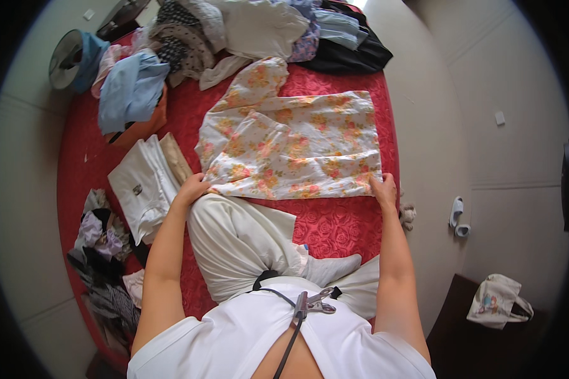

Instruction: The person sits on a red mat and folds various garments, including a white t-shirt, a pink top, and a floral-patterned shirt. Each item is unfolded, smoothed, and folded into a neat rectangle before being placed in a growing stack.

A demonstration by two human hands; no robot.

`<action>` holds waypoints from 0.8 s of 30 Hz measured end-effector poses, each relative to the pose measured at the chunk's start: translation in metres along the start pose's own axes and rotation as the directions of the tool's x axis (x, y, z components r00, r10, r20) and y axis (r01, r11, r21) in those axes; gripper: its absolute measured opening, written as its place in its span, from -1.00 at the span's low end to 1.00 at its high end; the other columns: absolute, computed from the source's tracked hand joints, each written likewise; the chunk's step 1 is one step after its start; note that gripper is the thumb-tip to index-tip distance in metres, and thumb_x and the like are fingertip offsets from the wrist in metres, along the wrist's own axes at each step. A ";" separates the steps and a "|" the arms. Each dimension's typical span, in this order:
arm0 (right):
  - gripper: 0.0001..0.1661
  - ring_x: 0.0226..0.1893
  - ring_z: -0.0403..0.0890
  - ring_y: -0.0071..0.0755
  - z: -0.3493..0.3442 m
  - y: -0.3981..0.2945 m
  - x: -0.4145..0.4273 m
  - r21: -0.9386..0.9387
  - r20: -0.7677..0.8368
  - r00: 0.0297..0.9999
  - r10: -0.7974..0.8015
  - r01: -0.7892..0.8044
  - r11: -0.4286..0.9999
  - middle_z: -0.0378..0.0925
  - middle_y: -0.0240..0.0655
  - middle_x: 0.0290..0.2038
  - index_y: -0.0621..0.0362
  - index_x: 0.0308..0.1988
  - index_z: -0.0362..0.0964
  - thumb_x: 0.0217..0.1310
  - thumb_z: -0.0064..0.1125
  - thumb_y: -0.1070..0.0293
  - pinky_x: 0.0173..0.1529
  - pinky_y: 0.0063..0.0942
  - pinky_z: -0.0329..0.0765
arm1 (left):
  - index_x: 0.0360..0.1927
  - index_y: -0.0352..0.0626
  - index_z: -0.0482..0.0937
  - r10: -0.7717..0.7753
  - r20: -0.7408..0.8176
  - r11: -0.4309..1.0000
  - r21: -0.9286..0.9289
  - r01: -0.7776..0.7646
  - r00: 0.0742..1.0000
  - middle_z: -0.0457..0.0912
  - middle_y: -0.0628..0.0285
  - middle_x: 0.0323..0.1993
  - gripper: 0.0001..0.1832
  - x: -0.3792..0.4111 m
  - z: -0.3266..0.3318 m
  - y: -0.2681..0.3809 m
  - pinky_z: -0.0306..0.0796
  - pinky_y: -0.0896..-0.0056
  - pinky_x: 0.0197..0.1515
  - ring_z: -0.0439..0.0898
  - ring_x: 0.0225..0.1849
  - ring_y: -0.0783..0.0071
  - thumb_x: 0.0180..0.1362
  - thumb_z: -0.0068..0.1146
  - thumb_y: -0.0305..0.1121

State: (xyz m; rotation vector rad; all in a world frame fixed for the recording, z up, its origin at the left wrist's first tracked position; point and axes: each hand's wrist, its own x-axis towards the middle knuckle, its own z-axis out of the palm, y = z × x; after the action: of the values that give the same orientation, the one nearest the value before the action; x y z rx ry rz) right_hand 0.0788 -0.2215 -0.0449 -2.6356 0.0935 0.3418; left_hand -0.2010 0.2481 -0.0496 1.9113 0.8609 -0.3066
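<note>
A white floral-print garment (308,132) lies spread on the red bedspread (332,225) before my crossed legs. My left hand (193,189) grips its near left corner, above my knee. At the near right corner, my right hand (384,191) pinches the hem between thumb and fingers. One sleeve sticks out at the far left, and another part is folded over the middle of the cloth. The near edge runs fairly straight between my hands. Wrinkles cross the fabric.
Folded white clothes (142,184) lie left of my left hand. Beyond them, light blue cloth (130,90) drapes over an orange container (151,123). Heaped clothes (261,28) line the bed's far end. A mixed clothing pile (104,256) is at left. Slippers (456,212) stand on the floor.
</note>
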 end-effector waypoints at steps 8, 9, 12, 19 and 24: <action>-0.53 -0.20 0.52 -0.01 0.008 0.014 0.005 0.068 0.026 0.998 -0.049 0.048 0.997 0.51 -0.02 -0.26 0.21 -0.23 0.40 -0.10 0.10 0.09 -0.11 -0.23 0.40 | -0.36 -0.30 0.56 -0.134 0.028 0.987 0.095 0.130 0.991 0.59 0.18 -0.45 -0.62 -0.026 -0.013 0.019 0.38 0.46 -0.32 0.51 -0.43 0.48 -0.10 0.17 -0.15; -0.54 -0.20 0.52 0.00 0.008 0.014 0.006 0.058 0.021 0.998 -0.061 0.060 0.997 0.51 -0.02 -0.26 0.20 -0.23 0.39 -0.09 0.09 0.10 -0.11 -0.22 0.40 | -0.36 -0.30 0.56 -0.148 0.061 0.988 0.046 0.146 0.987 0.59 0.19 -0.45 -0.64 -0.025 -0.013 0.017 0.38 0.46 -0.33 0.51 -0.43 0.49 -0.11 0.19 -0.17; -0.57 -0.23 0.51 0.01 0.001 0.010 0.004 0.040 -0.022 0.997 -0.074 0.074 0.996 0.50 0.00 -0.29 0.23 -0.28 0.37 -0.07 0.07 0.10 -0.14 -0.22 0.40 | -0.36 -0.23 0.55 -0.167 0.025 0.984 0.071 0.165 0.986 0.57 0.24 -0.46 -0.73 -0.014 -0.016 -0.005 0.39 0.43 -0.36 0.50 -0.43 0.48 -0.13 0.23 -0.29; -0.49 -0.35 0.50 -0.30 -0.009 0.046 0.001 0.148 0.191 0.981 0.028 -0.057 0.987 0.48 -0.19 -0.30 0.21 -0.22 0.33 -0.14 0.22 0.12 -0.30 -0.34 0.45 | -0.02 -0.29 0.34 -0.131 -0.427 0.990 -0.112 0.091 0.895 0.50 0.02 -0.16 -0.38 0.040 -0.010 -0.010 0.39 0.31 -0.13 0.48 -0.12 0.25 -0.12 0.24 -0.16; -0.30 -0.26 0.47 -0.40 -0.008 0.027 0.009 0.419 0.139 0.990 -0.012 -0.048 0.907 0.47 -0.22 -0.24 0.31 -0.13 0.28 -0.20 0.36 0.09 -0.18 -0.50 0.41 | 0.08 -0.34 0.23 -0.173 -0.498 0.971 -0.229 0.063 0.850 0.48 -0.08 -0.12 -0.18 0.095 -0.005 0.014 0.35 0.32 -0.04 0.47 -0.08 0.17 -0.20 0.28 -0.06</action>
State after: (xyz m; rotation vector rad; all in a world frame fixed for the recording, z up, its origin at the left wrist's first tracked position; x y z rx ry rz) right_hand 0.0858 -0.2494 -0.0532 -2.1765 0.1302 0.4548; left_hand -0.1240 0.2900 -0.0897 1.7679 1.3148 0.2363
